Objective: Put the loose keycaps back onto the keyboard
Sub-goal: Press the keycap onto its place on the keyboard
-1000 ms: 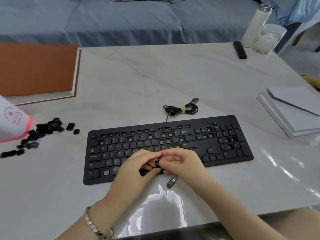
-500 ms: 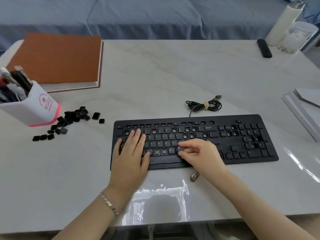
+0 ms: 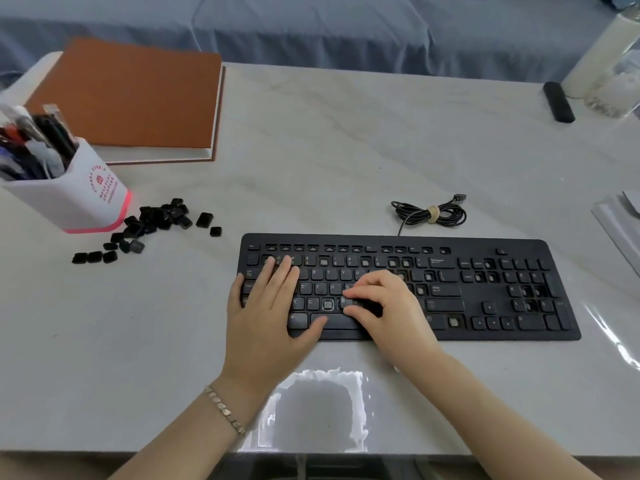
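The black keyboard (image 3: 519, 244) lies at the middle of the table with several bare key sockets. My left hand (image 3: 268, 317) rests flat on its left end, fingers straight and reaching the number row. My right hand (image 3: 384, 306) is curled over the bottom letter row. Its thumb and fingertips pinch a black keycap (image 3: 358, 301) down against the keyboard. A pile of loose black keycaps (image 3: 156, 220) lies on the table to the left of the keyboard, with a few strays (image 3: 94, 257) closer to me.
A white pen holder (image 3: 69, 197) stands just left of the keycap pile, with an orange notebook (image 3: 131, 95) behind it. The coiled cable (image 3: 429, 214) lies behind the keyboard. At the far right are a black remote (image 3: 558, 102), a bottle (image 3: 602, 53) and white papers (image 3: 620, 230).
My hands have come apart. The left hand went from pinching in front of the keyboard to lying flat on its left end. The right hand carried the keycap to the bottom letter row.
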A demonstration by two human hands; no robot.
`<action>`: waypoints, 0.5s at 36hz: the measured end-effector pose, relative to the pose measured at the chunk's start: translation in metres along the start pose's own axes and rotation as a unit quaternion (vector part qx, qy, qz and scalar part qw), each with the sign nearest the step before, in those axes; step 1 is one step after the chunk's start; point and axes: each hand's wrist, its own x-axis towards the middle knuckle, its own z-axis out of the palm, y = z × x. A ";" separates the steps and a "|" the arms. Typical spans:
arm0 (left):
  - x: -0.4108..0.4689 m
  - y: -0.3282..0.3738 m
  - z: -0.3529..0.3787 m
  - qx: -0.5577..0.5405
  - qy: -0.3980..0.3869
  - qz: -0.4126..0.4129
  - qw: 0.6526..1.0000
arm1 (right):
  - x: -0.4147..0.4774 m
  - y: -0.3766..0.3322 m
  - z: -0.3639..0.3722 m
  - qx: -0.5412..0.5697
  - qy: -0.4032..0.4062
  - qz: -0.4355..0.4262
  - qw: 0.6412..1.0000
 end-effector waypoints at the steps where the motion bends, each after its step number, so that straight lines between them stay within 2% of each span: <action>1: 0.000 0.000 0.000 0.001 0.003 0.001 1.000 | 0.000 0.000 0.001 -0.006 0.001 -0.003 1.000; 12: 0.000 -0.001 0.002 -0.003 0.015 0.004 1.000 | 0.001 0.007 0.007 -0.042 0.009 -0.042 0.998; 15: 0.000 -0.001 0.002 -0.003 0.016 0.003 1.000 | -0.002 0.008 0.012 -0.060 0.048 -0.052 0.996; 18: -0.001 -0.001 0.003 0.001 0.016 0.006 1.000 | -0.008 0.006 0.016 -0.133 0.096 -0.117 0.980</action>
